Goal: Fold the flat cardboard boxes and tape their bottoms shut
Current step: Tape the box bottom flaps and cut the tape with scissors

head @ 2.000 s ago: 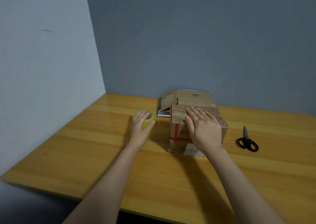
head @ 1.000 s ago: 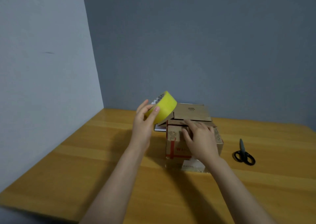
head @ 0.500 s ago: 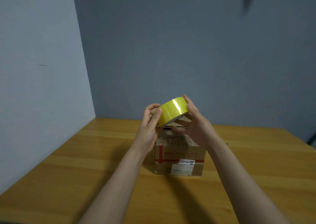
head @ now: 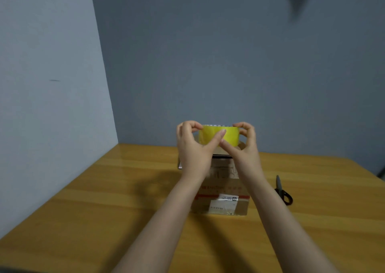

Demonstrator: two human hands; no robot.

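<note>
A yellow tape roll (head: 229, 135) is held up in the air above the box, its outer face turned toward me. My left hand (head: 192, 149) grips its left side and my right hand (head: 244, 147) grips its right side, both thumbs pressed on the yellow face. Below the hands a folded cardboard box (head: 224, 191) with red stripes and a white label stands on the wooden table (head: 104, 199). My forearms hide part of the box's sides.
Black scissors (head: 282, 190) lie on the table to the right of the box. Light walls close off the left and the back. More cardboard sits behind the box, mostly hidden by my hands.
My left hand lifted the tape roll off the table. My right hand left the box top and joined it on the roll, which now faces me level above the box.
</note>
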